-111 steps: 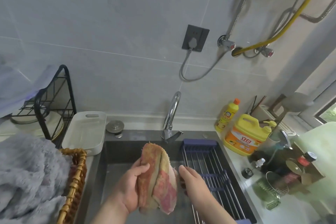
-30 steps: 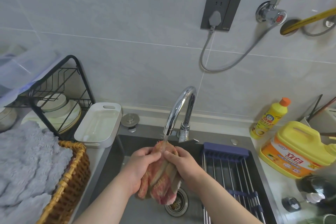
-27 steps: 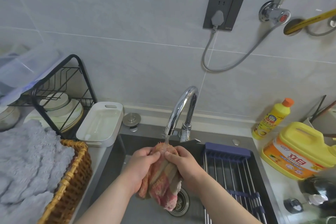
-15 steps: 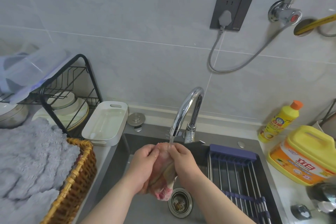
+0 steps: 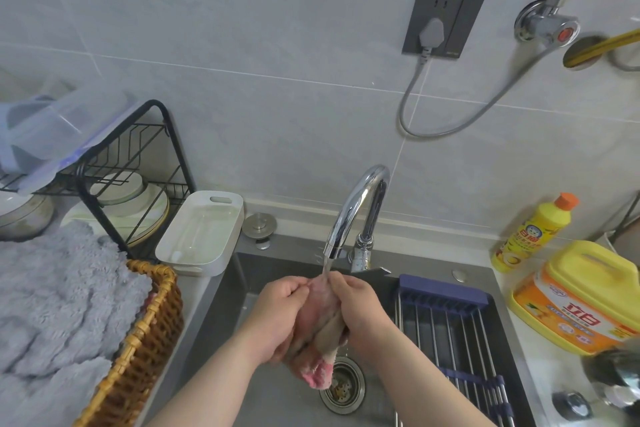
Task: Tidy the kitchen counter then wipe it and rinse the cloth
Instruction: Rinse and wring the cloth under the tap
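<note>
**Head view.** One sink (image 5: 221, 308) fills the lower centre of the frame, set into the worktop (image 5: 530, 357). One chrome faucet (image 5: 360, 204) stands at its rear edge, and a single stream of water (image 5: 325, 265) falls from the spout.

Two hands meet under the stream. The left hand (image 5: 280, 315) and the right hand (image 5: 360, 308) are each curled round one pink-and-tan cloth (image 5: 327, 340). Their fingertips pinch its upper edge where the water lands. The cloth's lower end hangs just above the one round drain (image 5: 343, 386).

One blue-framed wire drainer (image 5: 450, 322) sits across the right part of the sink.

At right on the worktop stand two yellow detergent containers:
- a slim bottle (image 5: 533, 232) with an orange cap
- a larger jug (image 5: 581, 298) in front of it

Left of the sink:
- one white rectangular dish (image 5: 202, 232)
- one metal sink stopper (image 5: 259, 222) just beside the dish
- one black wire rack (image 5: 131, 163) holding stacked plates (image 5: 131, 198), whose number cannot be told
- one wicker basket (image 5: 138, 340) at lower left, with a grey fluffy textile (image 5: 52, 288) in it

On the tiled wall, upper right, one dark socket (image 5: 445, 17) carries one grey plug (image 5: 431, 33). One chrome valve (image 5: 547, 26) sits to its right.
</note>
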`<action>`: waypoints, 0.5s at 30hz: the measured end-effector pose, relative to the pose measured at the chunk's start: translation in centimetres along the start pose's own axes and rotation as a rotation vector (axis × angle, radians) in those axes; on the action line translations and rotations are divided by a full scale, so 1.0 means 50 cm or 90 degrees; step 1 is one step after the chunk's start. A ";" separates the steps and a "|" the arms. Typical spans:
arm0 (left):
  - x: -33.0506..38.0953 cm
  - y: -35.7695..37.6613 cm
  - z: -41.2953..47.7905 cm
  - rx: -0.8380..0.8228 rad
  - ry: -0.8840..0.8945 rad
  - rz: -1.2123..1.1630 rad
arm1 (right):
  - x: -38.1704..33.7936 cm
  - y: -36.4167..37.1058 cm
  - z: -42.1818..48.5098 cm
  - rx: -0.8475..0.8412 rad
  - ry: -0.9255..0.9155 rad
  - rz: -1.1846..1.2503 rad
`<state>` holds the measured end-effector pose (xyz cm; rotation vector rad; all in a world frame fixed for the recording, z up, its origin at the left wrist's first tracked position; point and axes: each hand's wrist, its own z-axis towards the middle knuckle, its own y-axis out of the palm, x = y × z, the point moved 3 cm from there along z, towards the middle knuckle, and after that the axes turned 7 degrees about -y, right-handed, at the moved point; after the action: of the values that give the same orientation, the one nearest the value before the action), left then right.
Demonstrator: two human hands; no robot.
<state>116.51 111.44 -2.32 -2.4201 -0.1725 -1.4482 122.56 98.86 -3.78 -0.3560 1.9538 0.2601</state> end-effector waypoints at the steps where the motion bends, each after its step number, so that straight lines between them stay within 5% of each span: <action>1: -0.001 -0.004 0.000 0.020 -0.008 -0.028 | 0.003 0.000 0.000 -0.027 0.000 0.036; 6: 0.001 -0.016 0.005 0.166 -0.042 -0.108 | 0.015 0.002 -0.016 -0.145 -0.055 -0.076; 11: 0.015 -0.026 0.015 0.174 -0.009 -0.081 | 0.028 0.018 -0.027 -0.184 -0.065 -0.127; 15: 0.006 -0.037 0.037 0.181 -0.091 -0.232 | 0.016 0.009 -0.023 -0.189 -0.041 -0.032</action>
<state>117.71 113.75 -2.48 -2.3328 -0.8311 -1.2779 121.10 98.79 -4.03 -0.5813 1.8419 0.5248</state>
